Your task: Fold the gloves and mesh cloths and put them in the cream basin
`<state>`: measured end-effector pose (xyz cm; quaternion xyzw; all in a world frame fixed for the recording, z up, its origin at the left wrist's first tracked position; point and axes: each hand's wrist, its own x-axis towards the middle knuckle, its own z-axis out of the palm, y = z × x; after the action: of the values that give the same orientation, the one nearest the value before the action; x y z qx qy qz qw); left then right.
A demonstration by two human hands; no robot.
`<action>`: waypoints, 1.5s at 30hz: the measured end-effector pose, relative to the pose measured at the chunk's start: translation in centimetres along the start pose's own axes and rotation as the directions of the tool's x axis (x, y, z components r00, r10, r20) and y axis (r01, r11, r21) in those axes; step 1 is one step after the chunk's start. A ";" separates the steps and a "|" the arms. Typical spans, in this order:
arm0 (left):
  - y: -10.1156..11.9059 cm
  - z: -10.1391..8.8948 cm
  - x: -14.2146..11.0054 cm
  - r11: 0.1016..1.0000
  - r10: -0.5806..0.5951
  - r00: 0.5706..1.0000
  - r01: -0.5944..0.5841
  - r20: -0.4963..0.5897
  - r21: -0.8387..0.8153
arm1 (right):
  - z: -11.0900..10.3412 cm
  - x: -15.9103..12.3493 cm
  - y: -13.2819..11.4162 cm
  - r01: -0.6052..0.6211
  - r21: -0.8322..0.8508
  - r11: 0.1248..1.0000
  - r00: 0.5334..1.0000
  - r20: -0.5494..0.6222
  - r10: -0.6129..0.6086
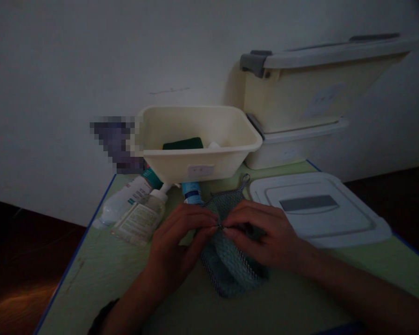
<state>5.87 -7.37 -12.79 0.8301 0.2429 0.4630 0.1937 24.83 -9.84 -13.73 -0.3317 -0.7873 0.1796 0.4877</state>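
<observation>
A grey-green cleaning cloth [226, 260] with a black-and-white stitched border lies partly folded on the table, a hanging loop at its far corner. My left hand [181, 237] pinches the cloth's edge between thumb and fingers. Right beside it, my right hand [261, 228] pinches the same edge, so the fingertips of both almost meet. Some of the cloth is hidden beneath my hands. Close to my left hand, a clear pump bottle [141, 218] with a printed label lies tilted on the table.
Behind my hands stands an open cream bin [200, 165] holding a dark green pad [183, 144]. A white bottle [122, 200] and a blue container [192, 192] lie near it. Right are a grey-white lid [321, 223] and two stacked lidded boxes [300, 97]. The table [101, 279] has blue edges.
</observation>
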 end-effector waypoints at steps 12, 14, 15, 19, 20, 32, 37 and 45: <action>-0.4 -0.3 -0.1 0.987 0.138 0.989 -0.142 0.048 0.070 | -0.2 0.0 -0.1 -0.086 0.077 0.993 0.995 0.054 0.082; -0.4 -0.2 -0.2 0.988 0.133 0.990 -0.136 0.050 0.066 | -0.2 0.0 -0.1 -0.086 0.084 0.993 0.995 0.057 0.081; -0.4 -0.2 -0.2 0.989 0.131 0.990 -0.134 0.049 0.064 | -0.2 0.0 -0.1 -0.082 0.086 0.993 0.996 0.055 0.077; -0.1 -0.2 0.0 0.994 0.103 0.994 -0.104 0.030 0.039 | -0.4 -0.1 -0.3 -0.056 0.086 0.995 0.997 0.056 0.052; 0.0 -0.2 0.0 0.996 0.086 0.996 -0.087 0.027 0.030 | -0.4 -0.2 -0.3 -0.052 0.090 0.995 0.997 0.060 0.047; 0.0 -0.4 0.2 0.986 -0.017 0.999 0.025 0.051 -0.162 | -0.2 -0.1 -0.2 -0.028 0.108 0.994 0.998 0.059 0.022; -0.2 -0.3 0.2 0.976 -0.036 0.996 0.052 0.077 -0.210 | -0.3 0.0 -0.3 -0.007 0.093 0.996 0.996 0.090 -0.002; -0.2 0.0 -0.4 0.976 -0.109 0.994 0.110 0.017 -0.187 | -0.2 -0.1 -0.1 -0.004 -0.016 1.000 0.983 0.183 0.006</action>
<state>5.63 -7.46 -13.20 0.7951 0.2431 0.4695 0.2971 25.02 -10.00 -13.64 -0.3196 -0.8292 0.2045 0.4105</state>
